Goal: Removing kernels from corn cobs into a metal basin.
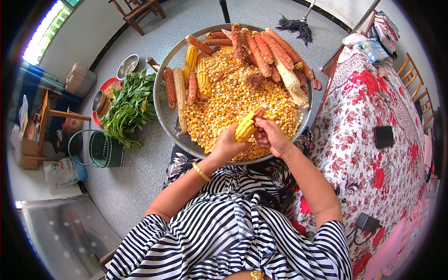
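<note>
My left hand (228, 145) is wrapped round a yellow corn cob (245, 129), partly stripped so that its reddish core shows at the far end. At that bare end my right hand (271, 136) has its fingers curled in against the cob; whether loose kernels lie inside them is hidden. Both hands are over a round metal sieve (164, 109) resting at my lap. Loose yellow kernels (224, 95) fill much of it. Stripped red cobs (255, 51) and pale ones lie piled along its far side. Unstripped yellow cobs (190, 62) lie at its left.
Leafy green stalks (130, 105), a red basin (103, 88) of grain, metal bowls and a green basket (103, 148) stand on the floor at left. To the right is a bed with a flowered cover (359, 116), holding a black phone (383, 136) and an adapter (367, 222).
</note>
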Action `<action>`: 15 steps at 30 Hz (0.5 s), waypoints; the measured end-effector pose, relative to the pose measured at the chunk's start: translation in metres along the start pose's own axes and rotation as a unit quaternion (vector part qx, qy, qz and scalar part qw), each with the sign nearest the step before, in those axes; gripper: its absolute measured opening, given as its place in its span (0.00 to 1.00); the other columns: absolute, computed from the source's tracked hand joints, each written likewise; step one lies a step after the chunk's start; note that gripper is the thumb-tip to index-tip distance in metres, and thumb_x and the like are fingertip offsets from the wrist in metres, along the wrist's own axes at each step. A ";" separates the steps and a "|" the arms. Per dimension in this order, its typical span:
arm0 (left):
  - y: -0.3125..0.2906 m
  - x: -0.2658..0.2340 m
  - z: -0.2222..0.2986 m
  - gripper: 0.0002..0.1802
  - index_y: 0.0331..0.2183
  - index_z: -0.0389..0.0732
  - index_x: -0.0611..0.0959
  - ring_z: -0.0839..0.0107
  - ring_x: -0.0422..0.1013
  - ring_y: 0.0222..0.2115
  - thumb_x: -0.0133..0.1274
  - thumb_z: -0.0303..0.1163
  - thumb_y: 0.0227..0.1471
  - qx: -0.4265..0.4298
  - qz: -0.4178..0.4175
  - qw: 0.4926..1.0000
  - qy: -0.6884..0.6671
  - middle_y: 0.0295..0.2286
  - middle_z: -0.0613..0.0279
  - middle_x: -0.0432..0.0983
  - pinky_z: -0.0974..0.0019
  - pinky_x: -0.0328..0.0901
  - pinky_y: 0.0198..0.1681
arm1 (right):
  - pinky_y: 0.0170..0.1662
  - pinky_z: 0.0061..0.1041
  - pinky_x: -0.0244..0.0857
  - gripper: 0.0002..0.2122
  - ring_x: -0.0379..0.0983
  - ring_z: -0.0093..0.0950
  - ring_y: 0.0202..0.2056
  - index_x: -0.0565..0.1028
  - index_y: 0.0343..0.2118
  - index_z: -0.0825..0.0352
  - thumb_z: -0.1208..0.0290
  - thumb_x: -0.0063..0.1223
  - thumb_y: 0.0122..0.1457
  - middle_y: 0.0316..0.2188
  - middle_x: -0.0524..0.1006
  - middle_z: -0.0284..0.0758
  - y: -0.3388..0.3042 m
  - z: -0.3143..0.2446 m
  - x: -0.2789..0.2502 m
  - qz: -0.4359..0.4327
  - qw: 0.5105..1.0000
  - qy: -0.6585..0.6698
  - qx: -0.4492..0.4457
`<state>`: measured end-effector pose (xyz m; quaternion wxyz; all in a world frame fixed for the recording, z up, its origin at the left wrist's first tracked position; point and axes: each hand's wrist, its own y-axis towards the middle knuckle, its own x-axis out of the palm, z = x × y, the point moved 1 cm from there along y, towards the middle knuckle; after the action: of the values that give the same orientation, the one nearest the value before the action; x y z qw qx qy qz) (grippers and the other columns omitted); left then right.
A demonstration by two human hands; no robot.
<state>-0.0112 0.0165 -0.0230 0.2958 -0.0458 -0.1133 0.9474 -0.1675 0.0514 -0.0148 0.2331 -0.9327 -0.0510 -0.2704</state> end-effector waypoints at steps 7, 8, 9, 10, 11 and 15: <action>-0.004 0.000 0.007 0.22 0.36 0.35 0.72 0.76 0.69 0.26 0.58 0.26 0.34 0.028 0.019 0.980 0.198 0.25 0.61 0.73 0.72 0.65 0.31 | 0.13 0.12 0.41 0.14 0.47 0.11 0.11 0.63 0.24 0.59 0.52 0.44 0.53 0.13 0.58 0.21 -0.003 0.000 0.004 0.008 0.999 -0.041 0.001; -0.003 -0.001 0.004 0.23 0.36 0.36 0.73 0.72 0.70 0.26 0.59 0.30 0.32 0.003 0.014 0.993 0.116 0.25 0.58 0.73 0.69 0.65 0.31 | 0.13 0.12 0.41 0.14 0.47 0.11 0.11 0.63 0.24 0.59 0.52 0.44 0.53 0.13 0.57 0.21 -0.003 0.000 0.004 0.009 0.999 -0.034 -0.005; -0.002 -0.001 0.003 0.23 0.36 0.36 0.73 0.72 0.70 0.26 0.59 0.30 0.32 0.003 0.013 0.993 0.117 0.25 0.58 0.73 0.69 0.65 0.31 | 0.13 0.12 0.41 0.14 0.47 0.11 0.11 0.63 0.24 0.59 0.52 0.44 0.53 0.13 0.57 0.21 -0.003 0.000 0.002 0.009 0.999 -0.034 -0.006; -0.002 0.000 0.002 0.23 0.36 0.36 0.73 0.72 0.70 0.26 0.59 0.30 0.32 0.000 0.010 0.996 0.087 0.25 0.58 0.73 0.69 0.65 0.31 | 0.13 0.12 0.41 0.14 0.47 0.11 0.11 0.63 0.24 0.59 0.52 0.44 0.53 0.13 0.57 0.21 -0.002 0.001 0.000 0.003 1.000 -0.023 -0.001; -0.002 0.000 0.002 0.23 0.35 0.36 0.73 0.72 0.70 0.26 0.59 0.30 0.32 -0.004 0.006 0.998 0.058 0.25 0.58 0.73 0.69 0.64 0.32 | 0.13 0.11 0.41 0.14 0.47 0.11 0.11 0.63 0.24 0.59 0.52 0.44 0.53 0.13 0.58 0.21 -0.001 0.002 -0.001 -0.002 1.000 -0.012 0.003; -0.001 -0.001 0.003 0.23 0.35 0.36 0.73 0.72 0.70 0.26 0.59 0.30 0.32 0.036 0.009 0.994 0.104 0.25 0.58 0.73 0.69 0.65 0.31 | 0.13 0.11 0.40 0.15 0.47 0.11 0.11 0.63 0.23 0.59 0.51 0.45 0.53 0.13 0.57 0.21 0.000 0.003 -0.001 0.002 1.000 0.026 0.016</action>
<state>-0.0099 0.0159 -0.0198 0.2986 -0.1341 -0.0476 0.9437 -0.1672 0.0529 -0.0171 0.2497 -0.9216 -0.0469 -0.2935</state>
